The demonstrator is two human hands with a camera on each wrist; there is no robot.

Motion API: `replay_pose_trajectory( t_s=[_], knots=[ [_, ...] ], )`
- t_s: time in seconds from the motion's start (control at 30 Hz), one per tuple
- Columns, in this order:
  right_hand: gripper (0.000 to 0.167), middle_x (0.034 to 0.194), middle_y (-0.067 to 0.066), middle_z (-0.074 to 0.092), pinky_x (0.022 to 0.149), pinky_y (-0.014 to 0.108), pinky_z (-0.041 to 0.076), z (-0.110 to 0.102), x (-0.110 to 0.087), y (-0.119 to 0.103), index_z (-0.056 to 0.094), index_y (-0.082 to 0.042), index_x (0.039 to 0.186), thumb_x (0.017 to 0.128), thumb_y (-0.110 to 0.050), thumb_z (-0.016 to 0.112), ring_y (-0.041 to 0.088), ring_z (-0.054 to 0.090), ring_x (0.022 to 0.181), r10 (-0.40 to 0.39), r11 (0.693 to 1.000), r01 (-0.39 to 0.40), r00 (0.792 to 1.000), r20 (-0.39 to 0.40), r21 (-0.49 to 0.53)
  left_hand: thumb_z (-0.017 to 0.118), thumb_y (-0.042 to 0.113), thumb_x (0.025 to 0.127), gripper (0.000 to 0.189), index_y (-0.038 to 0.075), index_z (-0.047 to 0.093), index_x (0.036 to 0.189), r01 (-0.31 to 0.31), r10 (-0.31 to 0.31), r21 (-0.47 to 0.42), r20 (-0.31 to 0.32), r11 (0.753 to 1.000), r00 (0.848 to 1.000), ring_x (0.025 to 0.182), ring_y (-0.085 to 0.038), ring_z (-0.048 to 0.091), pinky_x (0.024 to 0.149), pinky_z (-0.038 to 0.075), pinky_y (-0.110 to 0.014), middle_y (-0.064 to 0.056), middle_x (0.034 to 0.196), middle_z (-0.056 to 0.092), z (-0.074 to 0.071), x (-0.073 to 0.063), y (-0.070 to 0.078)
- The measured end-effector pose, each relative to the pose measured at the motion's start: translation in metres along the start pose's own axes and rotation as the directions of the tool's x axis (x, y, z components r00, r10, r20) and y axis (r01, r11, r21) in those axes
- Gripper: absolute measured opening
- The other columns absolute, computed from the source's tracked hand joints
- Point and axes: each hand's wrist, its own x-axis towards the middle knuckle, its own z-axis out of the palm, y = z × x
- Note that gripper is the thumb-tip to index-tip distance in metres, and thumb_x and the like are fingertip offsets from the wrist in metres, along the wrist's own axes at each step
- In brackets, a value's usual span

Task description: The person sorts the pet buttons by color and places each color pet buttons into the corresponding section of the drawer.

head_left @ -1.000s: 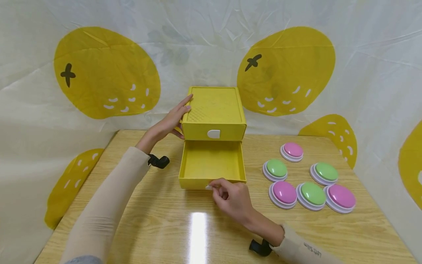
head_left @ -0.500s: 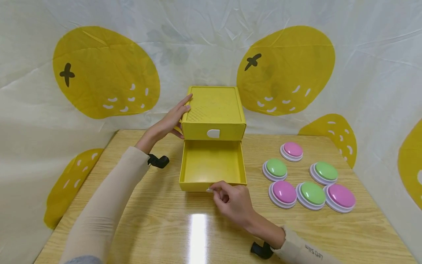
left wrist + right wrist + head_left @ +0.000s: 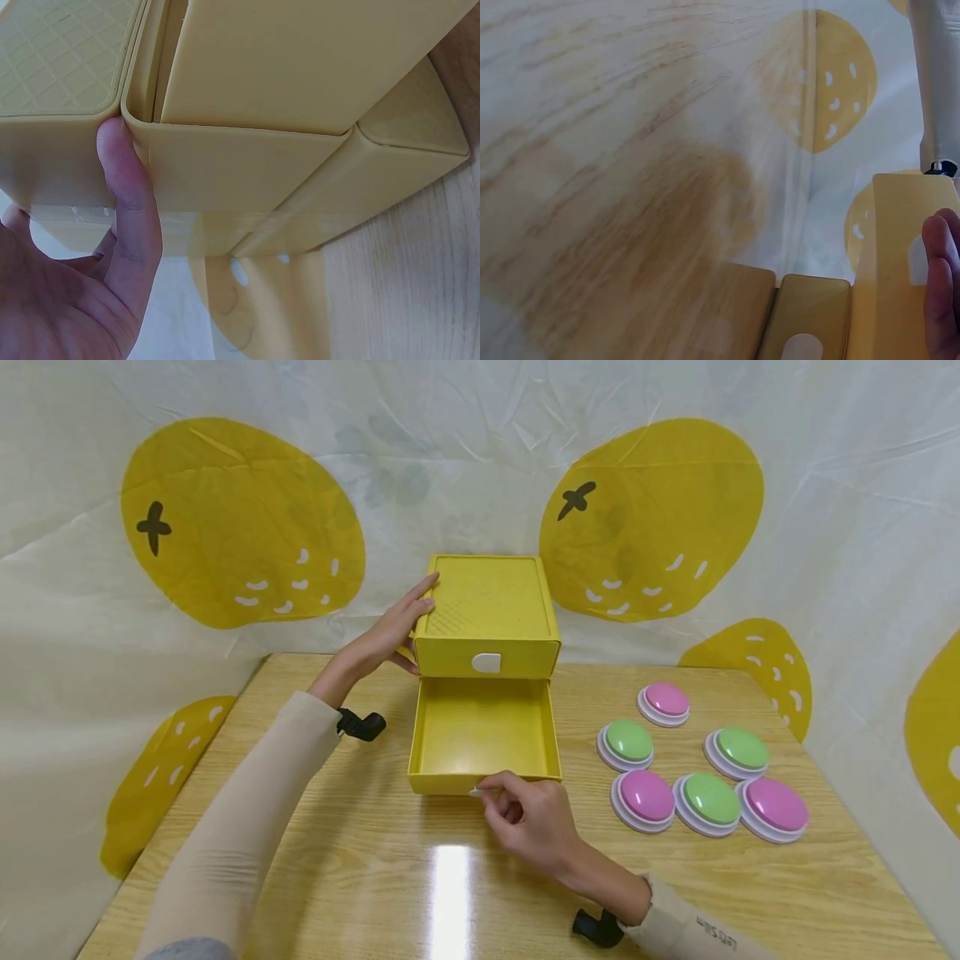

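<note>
A yellow two-drawer box [image 3: 487,597] stands at the back of the table. Its upper drawer [image 3: 446,658] is pushed in, while the lower drawer [image 3: 483,727] sticks out toward me, its bare bottom showing. My right hand [image 3: 536,822] pinches the small white handle [image 3: 476,792] of the lower drawer between thumb and forefinger. Against the left side of the box lies my left hand [image 3: 390,635], fingers spread and stretched. The left wrist view shows its thumb [image 3: 124,161] along the box's side, near the front corner. White handle and fingertips also appear at the right edge of the right wrist view.
Several pink and green push buttons on white bases, among them a pink one [image 3: 648,797] and a green one [image 3: 629,741], stand right of the box on the wooden table [image 3: 360,877]. A white curtain [image 3: 450,460] with yellow fruit prints hangs close behind.
Early on, my right hand drew the lower drawer slightly farther out toward me. Over the last half second both hands and the box have stayed nearly still.
</note>
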Motion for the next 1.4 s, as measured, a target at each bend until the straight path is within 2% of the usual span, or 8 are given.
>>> replay_pose_trajectory(
  t_s=[0.3, 0.63, 0.77, 0.93, 1.03, 1.13, 1.27, 1.4],
  knots=[
    [0.023, 0.062, -0.004, 0.069, 0.048, 0.007, 0.047, -0.012, 0.009, -0.011, 0.072, -0.006, 0.098, 0.08, 0.009, 0.072, -0.003, 0.059, 0.05, -0.002, 0.997, 0.005, 0.999, -0.041, 0.081, 0.034, 0.061, 0.108, 0.052, 0.066, 0.012, 0.155, 0.008, -0.008, -0.001, -0.016, 1.0, 1.0, 0.072, -0.037, 0.072, 0.059, 0.064, -0.048, -0.018, 0.128, 0.062, 0.001, 0.002, -0.001],
    [0.03, 0.062, -0.003, 0.068, 0.051, 0.011, 0.05, -0.051, 0.024, -0.016, 0.073, -0.004, 0.106, 0.08, 0.011, 0.075, 0.0, 0.058, 0.052, 0.024, 0.996, -0.015, 0.994, -0.108, 0.084, 0.034, 0.063, 0.107, 0.053, 0.066, 0.011, 0.155, 0.012, -0.012, 0.0, -0.013, 1.0, 1.0, 0.071, -0.034, 0.072, 0.059, 0.064, -0.047, -0.018, 0.134, 0.059, 0.001, 0.001, -0.001],
    [0.028, 0.061, 0.002, 0.069, 0.051, 0.014, 0.052, -0.073, 0.034, -0.009, 0.073, 0.0, 0.105, 0.08, 0.013, 0.075, 0.003, 0.06, 0.049, 0.04, 0.997, -0.027, 0.984, -0.171, 0.078, 0.034, 0.063, 0.107, 0.054, 0.066, 0.011, 0.155, 0.015, -0.015, -0.001, -0.01, 1.0, 1.0, 0.07, -0.032, 0.072, 0.06, 0.064, -0.047, -0.02, 0.133, 0.059, 0.001, 0.002, -0.001],
    [0.027, 0.064, 0.006, 0.071, 0.051, 0.015, 0.054, -0.101, 0.042, 0.008, 0.074, 0.001, 0.106, 0.083, 0.014, 0.074, 0.006, 0.064, 0.051, 0.124, 0.991, -0.111, 0.968, -0.218, 0.072, 0.034, 0.062, 0.107, 0.053, 0.066, 0.012, 0.155, 0.013, -0.013, -0.004, -0.011, 1.0, 1.0, 0.069, -0.032, 0.072, 0.059, 0.064, -0.046, -0.02, 0.131, 0.06, 0.001, 0.002, -0.001],
    [0.023, 0.067, 0.009, 0.073, 0.052, 0.016, 0.055, -0.117, 0.045, 0.025, 0.074, 0.001, 0.106, 0.086, 0.012, 0.073, 0.006, 0.068, 0.054, 0.182, 0.982, -0.166, 0.96, -0.213, 0.089, 0.034, 0.061, 0.108, 0.054, 0.065, 0.011, 0.156, 0.006, -0.006, -0.004, -0.005, 1.0, 1.0, 0.07, -0.032, 0.072, 0.059, 0.064, -0.046, -0.019, 0.137, 0.057, 0.001, 0.002, -0.001],
    [0.017, 0.072, 0.009, 0.075, 0.051, 0.019, 0.056, -0.132, 0.046, 0.047, 0.074, 0.001, 0.107, 0.091, 0.007, 0.071, 0.007, 0.071, 0.059, 0.268, 0.962, -0.249, 0.942, -0.204, 0.115, 0.034, 0.06, 0.108, 0.054, 0.064, 0.01, 0.157, 0.002, -0.002, -0.005, 0.0, 1.0, 1.0, 0.072, -0.033, 0.072, 0.059, 0.064, -0.046, -0.018, 0.144, 0.054, 0.001, 0.003, -0.001],
    [0.018, 0.079, -0.003, 0.077, 0.053, 0.021, 0.058, -0.15, 0.045, 0.075, 0.072, 0.0, 0.114, 0.096, -0.004, 0.07, 0.005, 0.074, 0.068, 0.387, 0.921, -0.367, 0.897, -0.214, 0.127, 0.033, 0.06, 0.108, 0.054, 0.064, 0.01, 0.157, 0.0, 0.0, -0.001, 0.002, 1.0, 1.0, 0.073, -0.034, 0.072, 0.059, 0.064, -0.046, -0.016, 0.15, 0.05, 0.0, 0.003, -0.001],
    [0.02, 0.081, -0.012, 0.077, 0.057, 0.02, 0.06, -0.166, 0.042, 0.103, 0.071, -0.001, 0.116, 0.097, -0.008, 0.07, 0.003, 0.074, 0.07, 0.46, 0.888, -0.444, 0.855, -0.241, 0.12, 0.034, 0.061, 0.108, 0.055, 0.064, 0.01, 0.157, -0.003, 0.003, 0.001, 0.0, 1.0, 1.0, 0.072, -0.033, 0.072, 0.059, 0.064, -0.046, -0.014, 0.151, 0.05, 0.0, 0.002, -0.001]
  ],
)
